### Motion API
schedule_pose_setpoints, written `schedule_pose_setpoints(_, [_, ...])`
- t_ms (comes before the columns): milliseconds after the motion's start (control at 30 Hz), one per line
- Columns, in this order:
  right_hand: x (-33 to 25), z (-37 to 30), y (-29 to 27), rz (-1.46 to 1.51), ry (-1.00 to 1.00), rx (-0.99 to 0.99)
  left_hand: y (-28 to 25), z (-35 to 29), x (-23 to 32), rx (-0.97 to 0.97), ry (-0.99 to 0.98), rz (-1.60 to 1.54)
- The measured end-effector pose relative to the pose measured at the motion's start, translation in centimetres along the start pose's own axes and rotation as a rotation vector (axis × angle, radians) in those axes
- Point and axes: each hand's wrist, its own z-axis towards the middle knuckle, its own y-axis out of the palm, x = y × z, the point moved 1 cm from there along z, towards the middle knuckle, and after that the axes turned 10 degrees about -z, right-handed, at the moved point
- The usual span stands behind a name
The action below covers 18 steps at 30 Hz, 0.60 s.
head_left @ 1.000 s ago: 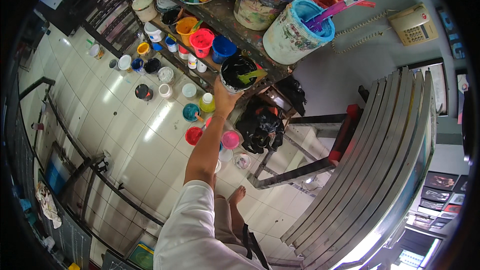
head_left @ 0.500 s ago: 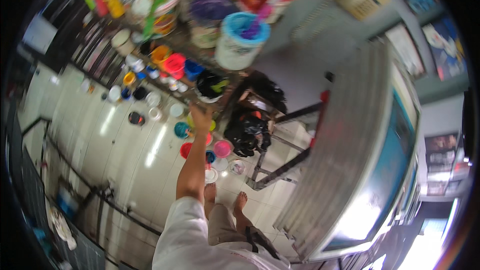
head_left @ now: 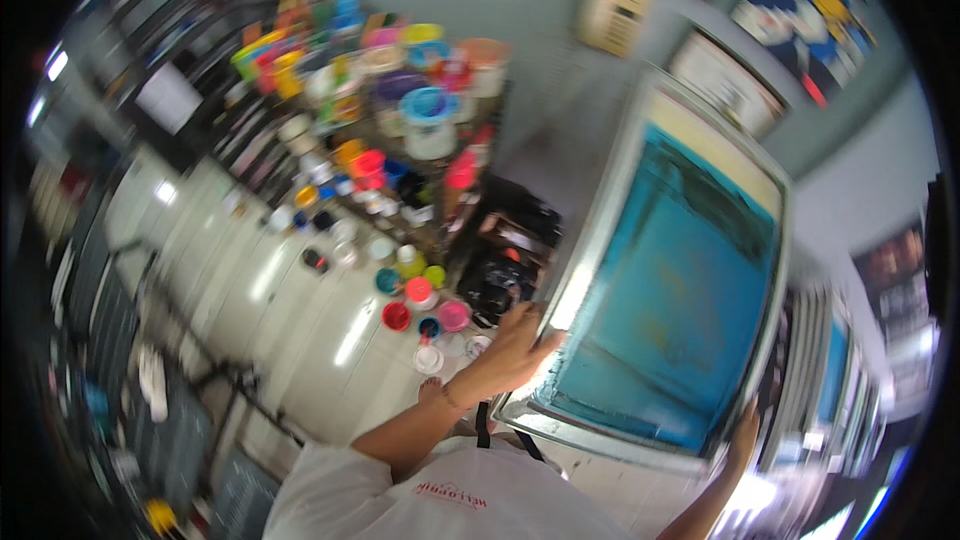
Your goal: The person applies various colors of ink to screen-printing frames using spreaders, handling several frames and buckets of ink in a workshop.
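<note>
A large metal-framed screen with a blue-green mesh (head_left: pixel 665 290) stands tilted in front of me. My left hand (head_left: pixel 518 342) grips its left frame edge low down. At the lower right corner of the frame my right hand (head_left: pixel 745 435) holds on, partly hidden behind the frame. My white sleeves come in from the bottom edge. The whole picture is blurred by motion.
A dark shelf rack (head_left: pixel 400 120) at upper left carries several paint buckets and cups. More small paint pots (head_left: pixel 420 300) stand on the white tiled floor below it. A black bag (head_left: pixel 505 270) lies under the rack. More frames (head_left: pixel 830 380) lean at the right.
My left hand left the black paint pot on the shelf and came down to the screen frame. My right hand came into view on the frame. The view swung right and up.
</note>
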Motion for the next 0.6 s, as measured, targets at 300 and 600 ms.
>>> schedule_pose_setpoints(300, [-7.0,-1.2,1.7,-0.067,-0.278,0.123,2.4,0.5,3.7,0.074,-0.165,0.123])
schedule_pose_setpoints(600, [-16.5,-2.4,5.8,0.061,-0.496,0.223,1.4,-1.1,5.2,0.161,-0.128,0.045])
